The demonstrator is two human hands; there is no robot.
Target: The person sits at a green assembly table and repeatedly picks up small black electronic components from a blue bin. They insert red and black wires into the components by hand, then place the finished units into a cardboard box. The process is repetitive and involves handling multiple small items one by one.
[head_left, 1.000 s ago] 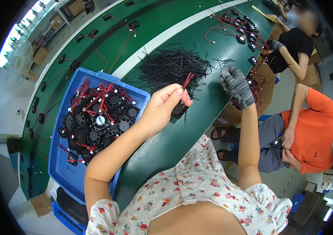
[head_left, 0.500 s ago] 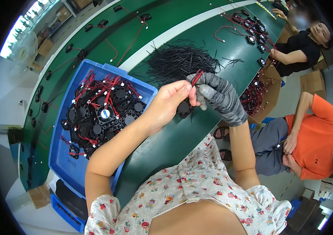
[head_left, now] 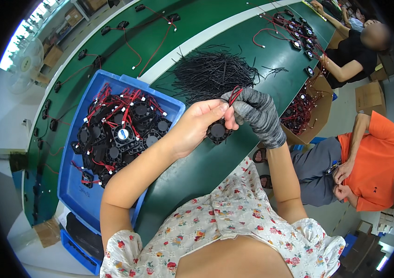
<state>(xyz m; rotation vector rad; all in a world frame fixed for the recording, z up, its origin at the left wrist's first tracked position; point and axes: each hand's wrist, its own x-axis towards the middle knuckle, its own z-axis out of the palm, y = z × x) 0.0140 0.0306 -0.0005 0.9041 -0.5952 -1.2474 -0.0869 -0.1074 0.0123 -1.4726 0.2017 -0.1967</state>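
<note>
My left hand (head_left: pixel 197 127) is bare and my right hand (head_left: pixel 257 113) wears a grey knit glove. Between them, just above the green tabletop (head_left: pixel 197 171), I hold one small black cooling fan (head_left: pixel 217 131). The fingers of my left hand are curled round its side, and its red and black lead (head_left: pixel 235 94) runs up into my gloved fingers, which are pinched shut on the wire near its top. Whether the lead is already tied I cannot tell; the fingers hide that part.

As I judge it, the work is far from finished. The blue tray (head_left: pixel 78 194) to my left is heaped with more fans, their red leads loose and tangled, and only this one is in hand. The pile of thin black ties (head_left: pixel 211 72) lies on the tabletop just beyond my hands, near but not touching them. Further along, more fans (head_left: pixel 294 32) lie spread out with leads trailing, in front of a person in a black top. A cardboard box of fans (head_left: pixel 303 111) stands beside my right hand, at the tabletop's edge.
</note>
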